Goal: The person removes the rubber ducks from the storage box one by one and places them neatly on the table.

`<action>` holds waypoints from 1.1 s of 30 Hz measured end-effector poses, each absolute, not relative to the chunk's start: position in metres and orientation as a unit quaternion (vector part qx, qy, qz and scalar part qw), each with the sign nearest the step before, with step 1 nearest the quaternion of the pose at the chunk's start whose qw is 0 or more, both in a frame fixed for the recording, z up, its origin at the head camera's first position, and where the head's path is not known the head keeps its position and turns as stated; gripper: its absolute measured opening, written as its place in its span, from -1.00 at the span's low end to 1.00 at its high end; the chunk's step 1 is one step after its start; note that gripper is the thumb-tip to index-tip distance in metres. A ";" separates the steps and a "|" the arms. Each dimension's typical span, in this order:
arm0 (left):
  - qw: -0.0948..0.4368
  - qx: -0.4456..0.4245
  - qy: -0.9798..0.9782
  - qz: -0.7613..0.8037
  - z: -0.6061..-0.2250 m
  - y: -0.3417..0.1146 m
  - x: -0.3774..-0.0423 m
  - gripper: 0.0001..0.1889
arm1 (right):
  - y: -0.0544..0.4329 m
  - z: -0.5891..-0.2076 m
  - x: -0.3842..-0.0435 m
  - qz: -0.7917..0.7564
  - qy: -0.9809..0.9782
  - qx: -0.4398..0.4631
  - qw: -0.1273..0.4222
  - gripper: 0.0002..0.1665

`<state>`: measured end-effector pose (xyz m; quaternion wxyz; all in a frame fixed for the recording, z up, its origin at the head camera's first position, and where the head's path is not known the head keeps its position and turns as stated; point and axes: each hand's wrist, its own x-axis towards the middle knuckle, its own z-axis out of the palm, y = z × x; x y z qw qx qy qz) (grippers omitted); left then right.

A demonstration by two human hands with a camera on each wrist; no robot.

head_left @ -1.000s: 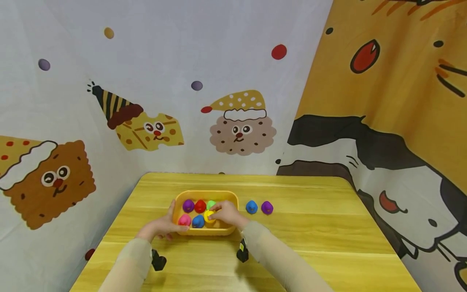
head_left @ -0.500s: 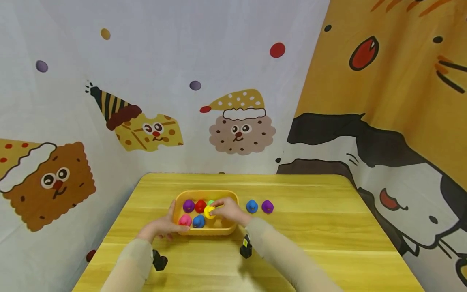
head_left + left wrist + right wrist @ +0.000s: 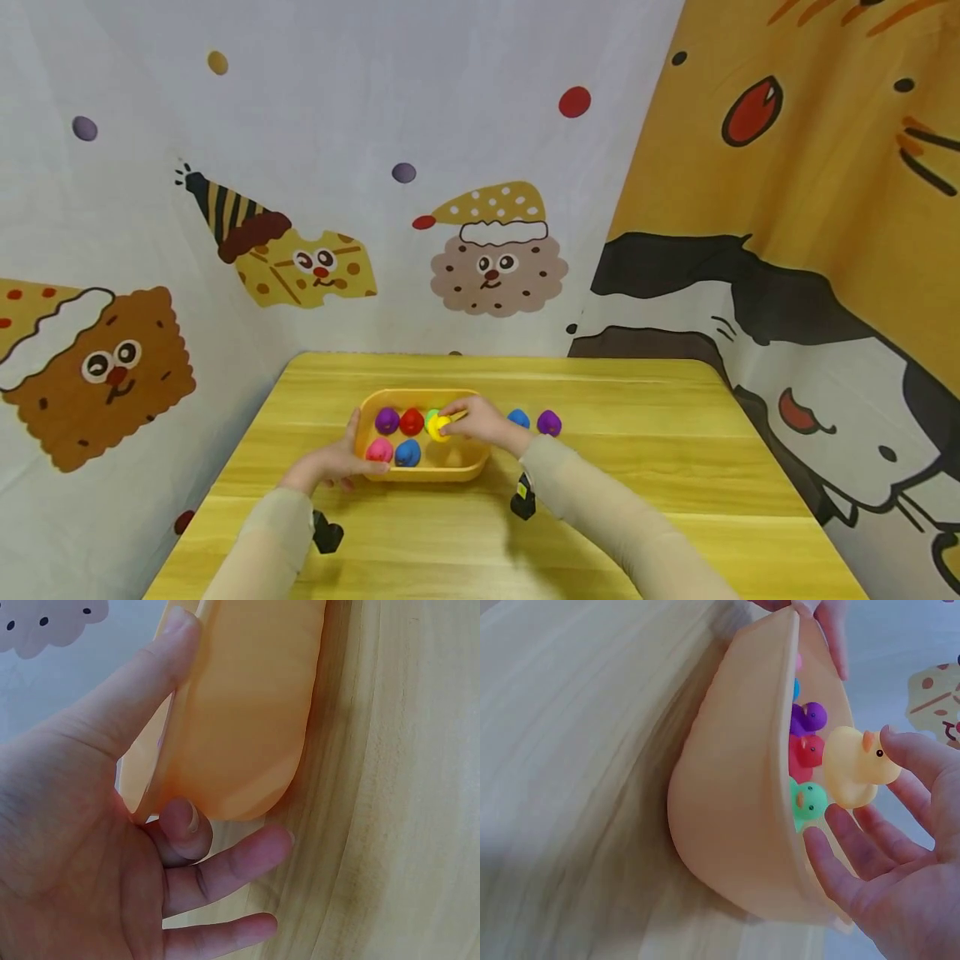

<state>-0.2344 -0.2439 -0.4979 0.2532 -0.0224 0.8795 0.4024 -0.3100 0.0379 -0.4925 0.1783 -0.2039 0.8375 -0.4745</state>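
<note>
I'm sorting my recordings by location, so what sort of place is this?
Probably an indoor play or filming corner, though I can't tell which. A yellow wood-grain table stands before a whitish fabric backdrop printed with cartoon snacks, and a rounded rectangular orange plastic tray holds small colourful toy ducks.

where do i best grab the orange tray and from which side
Probably the rim at the left end of the orange tray, coming from the left: thumb over the rim, fingers outside. The raised wall gives an edge to pinch, and a purple duck and a pink duck sit just inside. The left hand holds that end.
</note>
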 end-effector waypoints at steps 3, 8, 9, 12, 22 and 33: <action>0.250 -0.024 0.882 0.399 -0.498 -0.243 -0.233 0.35 | 0.043 -0.492 -0.312 -0.466 0.841 -0.209 0.176 -0.65; 0.249 -0.023 0.882 0.398 -0.498 -0.244 -0.232 0.35 | 0.053 -0.489 -0.311 -0.459 0.842 -0.225 0.171 -0.66; 0.249 -0.021 0.883 0.397 -0.498 -0.244 -0.232 0.35 | 0.054 -0.489 -0.312 -0.459 0.841 -0.227 0.172 -0.65; 0.248 -0.019 0.885 0.393 -0.500 -0.246 -0.234 0.35 | 0.060 -0.487 -0.313 -0.461 0.838 -0.235 0.171 -0.64; 0.249 -0.017 0.886 0.392 -0.501 -0.246 -0.236 0.36 | 0.083 -0.475 -0.318 -0.466 0.836 -0.232 0.172 -0.62; 0.250 -0.019 0.887 0.388 -0.501 -0.245 -0.236 0.36 | 0.115 -0.472 -0.322 -0.472 0.841 -0.216 0.154 -0.64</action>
